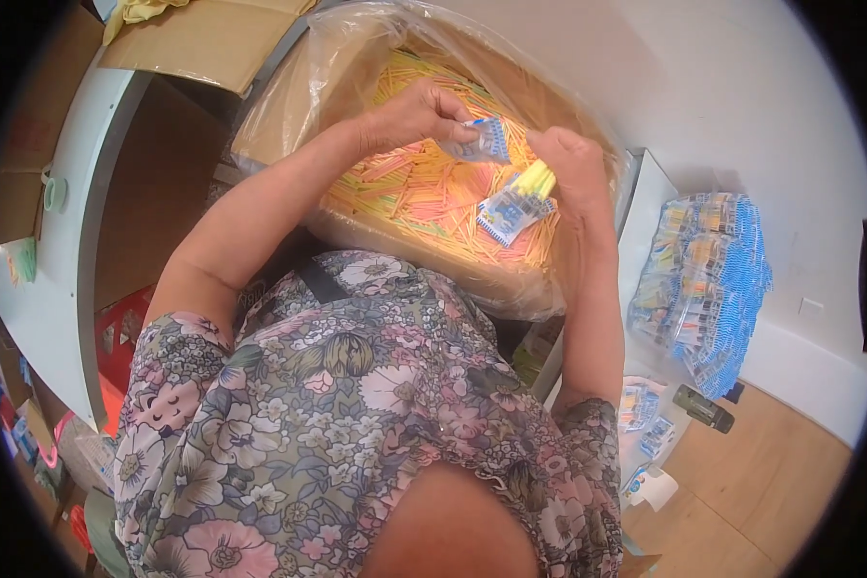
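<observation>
Over a large cardboard box (453, 270) lined with clear plastic, both my hands are raised. Thin sticks (424, 193) in yellow, orange, pink and green fill the box. My left hand (416, 119) pinches a small clear plastic packet (491, 141) with blue printing and a blue serrated edge. To its right, my right hand (573, 162) is closed around a bundle of yellow sticks (534, 180). The lower part of that bundle is inside a second blue-printed packet (511, 214), tilted over the loose sticks. The right fingertips are partly hidden.
A big stack of blue-edged packets (708, 279) stands at the right by the wall. Below it are more packets (638, 407) and a dark green object (703, 408). A cardboard flap (207, 40) and a white panel edge (87, 222) lie on the left.
</observation>
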A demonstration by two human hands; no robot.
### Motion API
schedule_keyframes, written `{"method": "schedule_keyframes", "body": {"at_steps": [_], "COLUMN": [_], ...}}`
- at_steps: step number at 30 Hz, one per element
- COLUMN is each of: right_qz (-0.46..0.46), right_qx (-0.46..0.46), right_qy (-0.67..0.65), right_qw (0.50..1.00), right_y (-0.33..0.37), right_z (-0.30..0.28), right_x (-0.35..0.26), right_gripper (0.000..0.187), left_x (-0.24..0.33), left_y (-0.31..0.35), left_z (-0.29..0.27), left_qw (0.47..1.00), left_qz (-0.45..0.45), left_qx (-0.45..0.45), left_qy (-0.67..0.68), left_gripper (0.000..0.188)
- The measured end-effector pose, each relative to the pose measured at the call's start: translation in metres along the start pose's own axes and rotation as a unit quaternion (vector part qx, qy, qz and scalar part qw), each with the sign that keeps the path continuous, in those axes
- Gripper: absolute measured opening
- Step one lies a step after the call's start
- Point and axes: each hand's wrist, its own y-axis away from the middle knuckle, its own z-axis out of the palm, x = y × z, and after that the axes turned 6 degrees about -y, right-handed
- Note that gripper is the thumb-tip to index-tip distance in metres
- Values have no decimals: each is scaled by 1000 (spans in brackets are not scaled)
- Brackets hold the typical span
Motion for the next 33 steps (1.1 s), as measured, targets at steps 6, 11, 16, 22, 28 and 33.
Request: {"method": "schedule_keyframes", "body": {"at_steps": [6,11,16,22,28,33], "right_qz": [-91,-58,-8,-181,-259,-201], "right_qx": [-169,-234,-12,28,40,144], "right_qy": [315,368,130,132,195,210], "right_qw": [930,898,991,974,945,946], "right_y": [7,20,17,-4,-12,-7], "right_z": [5,17,3,18,51,58], "right_x": [66,97,32,23,33,30], "right_gripper": [18,19,27,16,18,17], "left_x": [6,-3,-3,11,11,-1], "left_y": [1,0,3,11,14,10], "left_z": [2,1,-2,9,12,14], "left_qw": [999,999,1000,970,981,987], "left_qz": [-12,-12,-13,22,6,47], "left_qx": [14,-1,5,-208,-185,-153], "left_qy": [38,45,13,123,58,-19], "left_gripper": [15,18,18,16,16,17]}}
